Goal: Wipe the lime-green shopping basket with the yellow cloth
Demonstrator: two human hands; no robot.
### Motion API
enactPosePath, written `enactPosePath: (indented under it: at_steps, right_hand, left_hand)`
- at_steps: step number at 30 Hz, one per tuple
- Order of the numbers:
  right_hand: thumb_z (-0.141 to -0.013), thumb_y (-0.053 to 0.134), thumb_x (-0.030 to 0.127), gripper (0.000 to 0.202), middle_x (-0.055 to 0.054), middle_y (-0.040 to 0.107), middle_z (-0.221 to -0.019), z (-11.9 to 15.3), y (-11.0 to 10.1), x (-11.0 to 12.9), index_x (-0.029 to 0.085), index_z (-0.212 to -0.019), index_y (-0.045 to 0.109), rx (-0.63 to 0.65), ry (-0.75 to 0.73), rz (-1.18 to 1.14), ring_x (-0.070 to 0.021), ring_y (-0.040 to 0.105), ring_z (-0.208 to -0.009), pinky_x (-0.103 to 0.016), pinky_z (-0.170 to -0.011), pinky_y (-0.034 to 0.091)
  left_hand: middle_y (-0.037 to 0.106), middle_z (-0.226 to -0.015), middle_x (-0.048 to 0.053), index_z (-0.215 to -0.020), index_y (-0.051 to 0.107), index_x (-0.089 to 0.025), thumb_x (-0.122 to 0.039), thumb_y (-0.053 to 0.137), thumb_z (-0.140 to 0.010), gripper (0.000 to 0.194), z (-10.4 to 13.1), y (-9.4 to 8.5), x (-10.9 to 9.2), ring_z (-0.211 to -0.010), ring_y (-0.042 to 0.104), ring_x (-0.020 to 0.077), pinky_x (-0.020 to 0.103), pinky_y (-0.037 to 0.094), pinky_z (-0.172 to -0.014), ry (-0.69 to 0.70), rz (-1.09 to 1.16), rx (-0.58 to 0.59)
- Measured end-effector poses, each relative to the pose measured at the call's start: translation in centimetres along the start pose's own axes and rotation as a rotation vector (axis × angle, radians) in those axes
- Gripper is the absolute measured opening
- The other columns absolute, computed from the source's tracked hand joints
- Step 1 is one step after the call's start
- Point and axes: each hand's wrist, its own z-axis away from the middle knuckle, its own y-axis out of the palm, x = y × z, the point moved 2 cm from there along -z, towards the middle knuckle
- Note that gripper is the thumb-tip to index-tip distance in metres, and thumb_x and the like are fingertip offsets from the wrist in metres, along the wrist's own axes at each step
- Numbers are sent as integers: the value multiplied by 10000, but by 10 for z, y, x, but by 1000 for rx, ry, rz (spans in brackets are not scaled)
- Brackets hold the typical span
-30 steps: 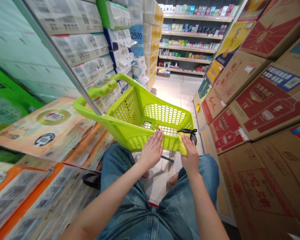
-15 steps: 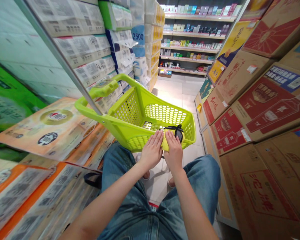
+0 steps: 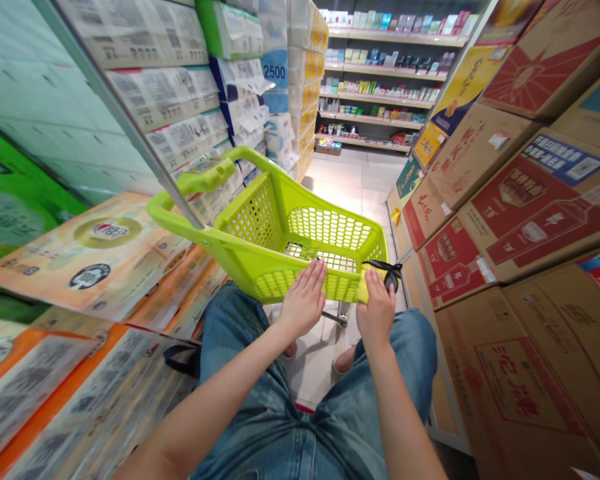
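A lime-green plastic shopping basket cart (image 3: 325, 220) with perforated sides stands tilted across my view in front of my knees. My left hand (image 3: 304, 297) lies against its near wall, fingers straight and side by side, nothing in them. To the right, my right hand (image 3: 376, 310) presses a yellow cloth (image 3: 364, 285) with black trim and a dark patch against the near wall by the basket's right end. The fingers rest over the cloth, and some of it is hidden beneath them.
Paper-pack stacks (image 3: 165, 100) and orange cartons (image 3: 95, 247) rise on my left. Cardboard boxes (image 3: 520, 207) are piled on my right. A tiled aisle (image 3: 355, 177) leads to stocked shelves (image 3: 380, 67). A metal pole (image 3: 130, 127) slants past the cart handle.
My right hand has moved right along the basket wall with the yellow cloth, away from my left hand. My left hand stays in about the same place.
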Motion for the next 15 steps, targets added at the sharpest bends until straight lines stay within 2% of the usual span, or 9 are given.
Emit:
enactPosePath:
  at_steps: [4,7,10,15]
  right_hand:
    - [-660,462,13,784,-121,556,-1482,-7,20,52,144,-1431,520,78,-153,-38,-233,472,-1420,-466,-1233,256]
    - [-675,465,22,765,-112,543,-1497,-10,22,65,145,-1427,527,149,-213,-54,-226,465,-1425,-457,-1238,251]
    - [-677,437,17,804,-64,517,-1525,-7,12,44,205,-1456,496,182,-232,-67,-190,440,-1445,-462,-1257,200]
    - [-698,411,47,793,-48,540,-1507,4,-11,-31,269,-1454,496,47,-74,-88,-191,451,-1438,-507,-1234,231]
  left_hand:
    - [205,-1667,94,-1590,185,-91,-244,350,-985,645,0,0,1,-1560,120,213,427,255,-1257,7,16,3]
    - [208,-1666,100,-1581,210,-76,-236,358,-976,643,0,0,1,-1561,109,215,424,244,-1261,24,19,15]
    - [198,-1670,84,-1585,198,-85,-235,339,-989,630,0,0,1,-1561,107,205,413,239,-1263,8,-5,12]
    - [182,-1673,82,-1603,110,-103,-255,335,-1002,660,0,0,0,-1561,112,209,419,240,-1264,14,-8,3]
